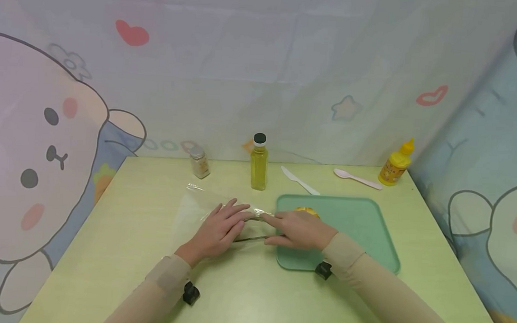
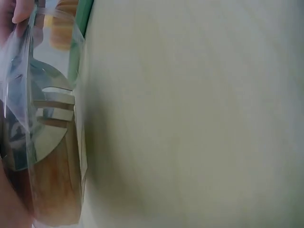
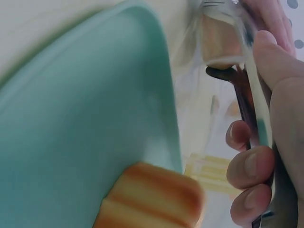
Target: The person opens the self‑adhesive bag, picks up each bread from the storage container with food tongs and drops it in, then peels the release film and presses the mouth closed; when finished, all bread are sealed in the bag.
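In the head view, my left hand (image 1: pixel 220 229) lies with spread, fairly straight fingers over a clear plastic bag (image 1: pixel 193 204). Metal tongs (image 3: pixel 251 102) are gripped around their handles by my right hand (image 1: pixel 300 229), just off the tray's left edge. Inside the bag, the slotted tong head (image 2: pixel 54 102) lies against a brown piece of bread (image 2: pixel 57 190). My left hand's edge shows beside the bag in the left wrist view. Another golden bread piece (image 3: pixel 152 194) sits on the green tray (image 3: pixel 90 109), partly hidden under my right hand in the head view.
Along the back of the table stand a shaker jar (image 1: pixel 199 163), an oil bottle (image 1: pixel 259 164) with a black cap and a yellow squeeze bottle (image 1: pixel 395 166). A white plastic knife (image 1: pixel 299 179) and a pale pink spoon (image 1: pixel 357 179) lie behind the tray.
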Demonstrator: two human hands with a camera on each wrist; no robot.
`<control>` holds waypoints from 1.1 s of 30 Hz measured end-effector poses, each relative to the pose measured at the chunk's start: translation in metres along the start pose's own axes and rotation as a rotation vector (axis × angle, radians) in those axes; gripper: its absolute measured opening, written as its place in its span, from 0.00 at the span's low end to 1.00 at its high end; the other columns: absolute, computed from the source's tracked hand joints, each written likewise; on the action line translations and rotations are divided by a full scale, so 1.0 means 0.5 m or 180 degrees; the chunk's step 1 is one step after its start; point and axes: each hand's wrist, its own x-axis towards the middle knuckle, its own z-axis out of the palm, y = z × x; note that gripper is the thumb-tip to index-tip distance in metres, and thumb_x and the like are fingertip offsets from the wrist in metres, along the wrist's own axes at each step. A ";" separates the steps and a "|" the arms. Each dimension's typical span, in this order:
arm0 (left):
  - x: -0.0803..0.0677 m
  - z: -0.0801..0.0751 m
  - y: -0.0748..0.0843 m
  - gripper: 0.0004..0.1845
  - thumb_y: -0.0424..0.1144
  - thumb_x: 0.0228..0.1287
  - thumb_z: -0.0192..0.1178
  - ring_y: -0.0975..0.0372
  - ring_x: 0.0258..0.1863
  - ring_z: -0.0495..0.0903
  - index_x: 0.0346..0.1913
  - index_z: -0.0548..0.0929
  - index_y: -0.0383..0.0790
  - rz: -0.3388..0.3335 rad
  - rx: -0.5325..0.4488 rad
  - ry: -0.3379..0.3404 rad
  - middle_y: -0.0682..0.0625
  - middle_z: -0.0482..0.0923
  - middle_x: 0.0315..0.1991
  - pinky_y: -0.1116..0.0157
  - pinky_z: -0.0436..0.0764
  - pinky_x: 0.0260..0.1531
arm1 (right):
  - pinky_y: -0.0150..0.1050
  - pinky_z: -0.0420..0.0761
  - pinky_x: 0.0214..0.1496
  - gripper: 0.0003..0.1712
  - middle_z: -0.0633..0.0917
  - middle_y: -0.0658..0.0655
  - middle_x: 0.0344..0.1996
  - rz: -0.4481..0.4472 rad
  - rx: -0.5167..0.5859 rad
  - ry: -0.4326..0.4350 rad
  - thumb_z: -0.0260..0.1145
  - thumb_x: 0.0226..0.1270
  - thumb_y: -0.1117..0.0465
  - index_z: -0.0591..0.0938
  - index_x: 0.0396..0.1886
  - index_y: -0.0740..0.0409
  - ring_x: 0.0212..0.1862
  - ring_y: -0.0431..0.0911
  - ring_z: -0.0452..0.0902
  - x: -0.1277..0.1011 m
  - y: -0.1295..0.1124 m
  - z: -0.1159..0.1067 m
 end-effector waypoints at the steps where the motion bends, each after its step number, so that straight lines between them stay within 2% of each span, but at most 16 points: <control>1: 0.001 0.000 0.001 0.21 0.47 0.86 0.44 0.42 0.80 0.61 0.70 0.81 0.54 -0.0002 0.0016 -0.0004 0.50 0.73 0.75 0.30 0.59 0.73 | 0.34 0.75 0.27 0.39 0.79 0.46 0.30 0.0017 0.0029 -0.0024 0.62 0.77 0.35 0.74 0.76 0.56 0.25 0.38 0.71 0.002 -0.001 -0.001; 6: 0.004 0.005 0.006 0.20 0.45 0.85 0.45 0.41 0.78 0.64 0.69 0.81 0.54 0.0086 0.0074 0.0087 0.49 0.75 0.73 0.28 0.59 0.71 | 0.34 0.78 0.30 0.39 0.81 0.47 0.30 0.0053 0.0125 -0.0078 0.62 0.78 0.36 0.75 0.74 0.59 0.27 0.38 0.73 0.010 -0.007 -0.001; 12: 0.008 0.005 0.012 0.19 0.42 0.84 0.48 0.39 0.76 0.67 0.68 0.82 0.52 0.0232 0.0112 0.0184 0.47 0.76 0.72 0.25 0.61 0.68 | 0.42 0.87 0.39 0.35 0.89 0.55 0.42 0.0069 0.0301 -0.0016 0.62 0.79 0.38 0.76 0.69 0.59 0.36 0.44 0.85 0.018 -0.016 -0.005; 18: 0.008 0.004 0.015 0.20 0.42 0.84 0.47 0.37 0.77 0.65 0.69 0.81 0.52 0.0209 0.0013 0.0143 0.47 0.75 0.73 0.23 0.56 0.68 | 0.40 0.86 0.37 0.40 0.88 0.52 0.41 0.0120 0.0044 -0.0042 0.62 0.77 0.35 0.75 0.73 0.59 0.35 0.43 0.84 0.021 -0.019 0.000; 22: 0.009 0.005 0.016 0.20 0.42 0.85 0.47 0.36 0.77 0.64 0.69 0.81 0.51 0.0244 0.0039 0.0097 0.47 0.74 0.73 0.22 0.55 0.68 | 0.39 0.85 0.36 0.42 0.86 0.51 0.38 0.0131 0.0105 -0.0070 0.63 0.76 0.34 0.74 0.74 0.59 0.33 0.42 0.82 0.027 -0.023 -0.001; 27: 0.010 0.004 0.012 0.20 0.42 0.84 0.47 0.37 0.76 0.65 0.70 0.81 0.50 0.0266 0.0068 0.0098 0.46 0.75 0.72 0.22 0.55 0.68 | 0.43 0.87 0.43 0.42 0.89 0.56 0.45 0.0256 0.0375 -0.0137 0.64 0.75 0.34 0.74 0.73 0.60 0.40 0.46 0.86 0.034 -0.031 -0.007; 33: 0.003 0.004 -0.002 0.20 0.41 0.84 0.48 0.36 0.75 0.67 0.70 0.80 0.51 0.0233 0.0090 0.0199 0.46 0.75 0.72 0.21 0.57 0.66 | 0.48 0.86 0.56 0.45 0.86 0.60 0.60 0.0481 0.0631 -0.0260 0.69 0.72 0.36 0.72 0.75 0.60 0.55 0.50 0.86 0.029 -0.031 -0.016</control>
